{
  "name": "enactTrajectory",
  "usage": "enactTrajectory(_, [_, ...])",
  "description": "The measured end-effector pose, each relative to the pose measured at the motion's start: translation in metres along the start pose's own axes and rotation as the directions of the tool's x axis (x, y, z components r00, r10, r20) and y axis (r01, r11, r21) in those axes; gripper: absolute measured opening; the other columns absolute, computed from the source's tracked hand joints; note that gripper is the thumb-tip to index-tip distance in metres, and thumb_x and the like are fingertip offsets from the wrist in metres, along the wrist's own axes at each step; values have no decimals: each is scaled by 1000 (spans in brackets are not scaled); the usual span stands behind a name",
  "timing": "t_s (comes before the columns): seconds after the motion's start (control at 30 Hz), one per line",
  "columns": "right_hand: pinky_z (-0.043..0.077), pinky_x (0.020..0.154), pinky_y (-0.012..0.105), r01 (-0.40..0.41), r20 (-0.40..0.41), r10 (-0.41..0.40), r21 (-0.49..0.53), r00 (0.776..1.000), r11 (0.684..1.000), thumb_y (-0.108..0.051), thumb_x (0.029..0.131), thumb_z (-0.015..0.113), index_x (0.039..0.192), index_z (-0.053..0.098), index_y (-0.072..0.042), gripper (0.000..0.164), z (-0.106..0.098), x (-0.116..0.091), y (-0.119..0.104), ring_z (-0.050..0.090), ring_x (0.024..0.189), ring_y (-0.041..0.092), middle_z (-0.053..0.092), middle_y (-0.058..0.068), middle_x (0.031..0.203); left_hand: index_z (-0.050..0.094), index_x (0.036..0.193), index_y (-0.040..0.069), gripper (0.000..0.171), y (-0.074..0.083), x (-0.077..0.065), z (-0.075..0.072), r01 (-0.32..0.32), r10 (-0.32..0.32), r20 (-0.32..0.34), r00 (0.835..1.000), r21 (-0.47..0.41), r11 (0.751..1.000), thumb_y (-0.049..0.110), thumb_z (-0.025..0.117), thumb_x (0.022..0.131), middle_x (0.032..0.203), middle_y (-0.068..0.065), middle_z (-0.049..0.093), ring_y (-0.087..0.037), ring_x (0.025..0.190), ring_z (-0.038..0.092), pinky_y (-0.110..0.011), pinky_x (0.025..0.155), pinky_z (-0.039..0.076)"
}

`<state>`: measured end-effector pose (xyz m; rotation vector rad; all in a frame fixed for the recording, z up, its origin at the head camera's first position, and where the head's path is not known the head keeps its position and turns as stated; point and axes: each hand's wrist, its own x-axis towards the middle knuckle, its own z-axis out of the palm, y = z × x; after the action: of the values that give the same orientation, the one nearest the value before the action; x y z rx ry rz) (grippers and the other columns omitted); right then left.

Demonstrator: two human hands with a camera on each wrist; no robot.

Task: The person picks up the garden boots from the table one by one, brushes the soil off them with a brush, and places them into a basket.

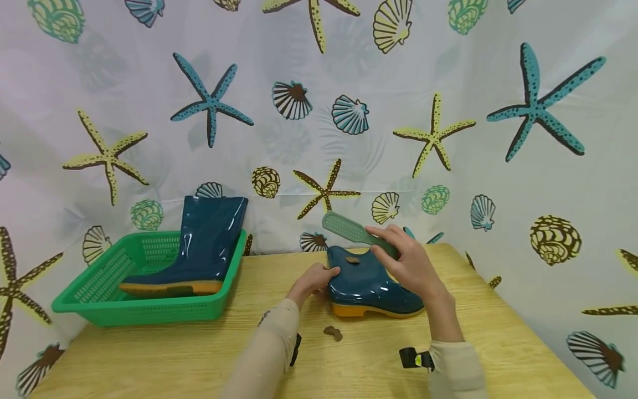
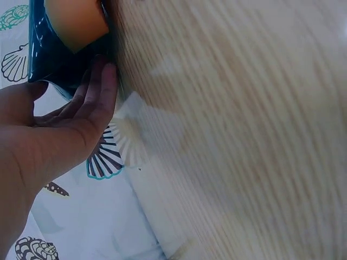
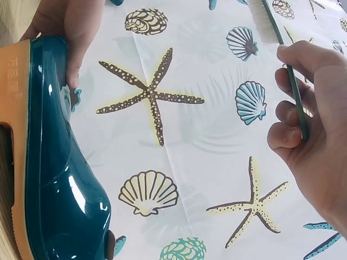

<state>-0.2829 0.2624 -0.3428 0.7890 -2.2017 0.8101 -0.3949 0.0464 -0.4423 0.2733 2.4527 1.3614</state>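
Observation:
A dark blue rubber boot (image 1: 369,285) with an orange sole lies low on the table, its toe pointing right in the head view. My left hand (image 1: 317,277) grips its left end, thumb on top and fingers underneath, as the left wrist view shows around the boot (image 2: 65,65). A brown patch (image 1: 352,259) sits on the boot's upper side; another brown patch (image 3: 110,245) shows near the toe. My right hand (image 1: 406,257) holds a green brush (image 1: 349,228) by the handle, raised above the boot. Its white bristles (image 3: 263,21) are apart from the boot.
A green plastic basket (image 1: 144,316) stands on the left of the wooden table (image 1: 199,354), with a second blue boot (image 1: 204,244) upright in it. A small brown piece (image 1: 333,333) lies in front of the held boot. Patterned cloth (image 1: 239,144) closes the back and sides.

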Motion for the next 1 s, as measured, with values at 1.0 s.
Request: enactTrajectory(1.0, [38, 55, 23, -24, 8, 24, 11, 1000, 1000, -9, 95, 66, 133, 63, -14, 39, 0, 0, -2, 40, 68, 7, 57, -1, 94, 72, 99, -7, 15, -4, 2, 12, -128, 108, -142, 984, -140, 982, 7, 66, 95, 82, -6, 67, -8, 65, 57, -22, 59, 52])
